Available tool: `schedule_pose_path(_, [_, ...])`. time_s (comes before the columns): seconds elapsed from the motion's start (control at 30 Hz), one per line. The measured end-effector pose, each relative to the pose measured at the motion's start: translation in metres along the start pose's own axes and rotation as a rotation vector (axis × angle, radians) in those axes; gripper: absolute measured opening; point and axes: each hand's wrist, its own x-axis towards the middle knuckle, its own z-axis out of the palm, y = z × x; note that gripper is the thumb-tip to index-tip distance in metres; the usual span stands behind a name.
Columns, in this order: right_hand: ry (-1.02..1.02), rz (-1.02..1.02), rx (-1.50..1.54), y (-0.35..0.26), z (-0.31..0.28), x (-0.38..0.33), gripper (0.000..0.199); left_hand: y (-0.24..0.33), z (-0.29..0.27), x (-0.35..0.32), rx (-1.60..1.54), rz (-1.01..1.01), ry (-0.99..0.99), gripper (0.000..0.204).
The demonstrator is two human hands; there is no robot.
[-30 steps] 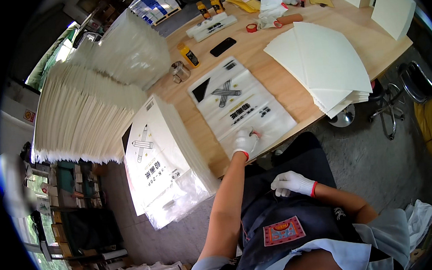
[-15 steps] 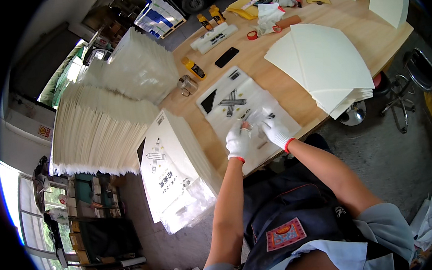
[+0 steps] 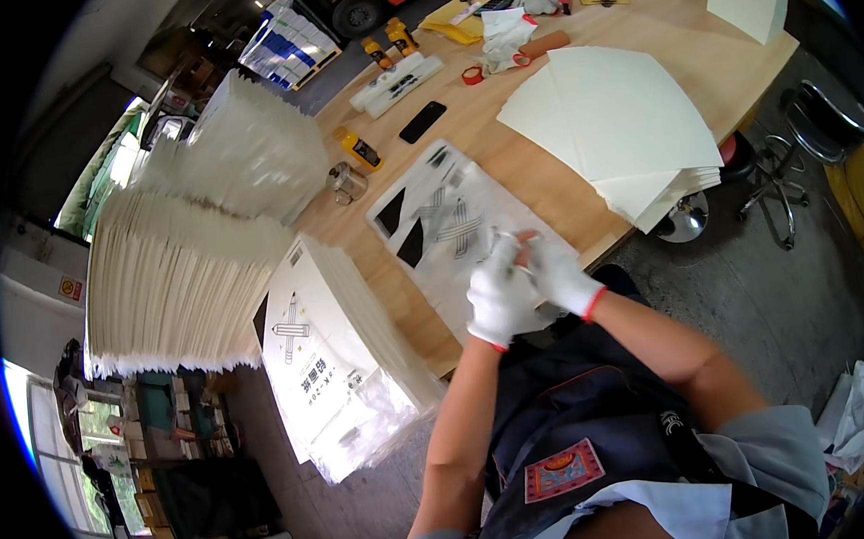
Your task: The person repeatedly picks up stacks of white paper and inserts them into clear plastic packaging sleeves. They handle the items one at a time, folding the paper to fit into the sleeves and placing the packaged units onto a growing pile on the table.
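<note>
My left hand (image 3: 500,293) and my right hand (image 3: 562,278), both in white gloves with red cuffs, are close together over the table's front edge. The fingers are closed around the near end of a clear plastic bag (image 3: 412,243) printed with crossed pencils and a black corner. A bare fingertip shows between the gloves, and motion blurs the fingers somewhat. Under this bag lies a similar printed bag (image 3: 442,164), flat on the wooden table (image 3: 536,177). The two prints show slightly apart from each other.
Fanned white paper (image 3: 617,121) lies to the right. At the left stand a stack of packed printed bags (image 3: 309,378) and tall paper piles (image 3: 177,277). A phone (image 3: 423,122), a yellow bottle (image 3: 358,149) and a glass jar (image 3: 348,182) are farther back. A stool (image 3: 795,159) stands at right.
Both hands have lifted and drawn toward my body, pulling the upper bag nearer. A second print with its black corner now shows apart from the one beneath. The view has shifted slightly.
</note>
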Motion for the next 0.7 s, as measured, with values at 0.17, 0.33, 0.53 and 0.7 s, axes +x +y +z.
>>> schedule_pose_path(0.17, [-0.057,-0.098,-0.157,-0.012,0.005,-0.01,0.04,0.08,0.018,-0.034,0.141,0.351,-0.26,0.042])
schedule_pose_path(0.33, [-0.114,-0.234,-0.131,-0.013,-0.017,-0.038,0.04,0.079,0.021,-0.06,-0.007,0.246,-0.325,0.039])
schedule_pose_path(0.53, [-0.155,-0.39,-0.227,0.001,-0.025,-0.012,0.04,0.062,0.032,-0.06,-0.038,0.266,-0.377,0.028])
schedule_pose_path(0.7, [-0.305,-0.195,-0.174,0.005,-0.108,-0.026,0.029,-0.021,0.015,-0.078,-0.138,-0.361,-0.002,0.017])
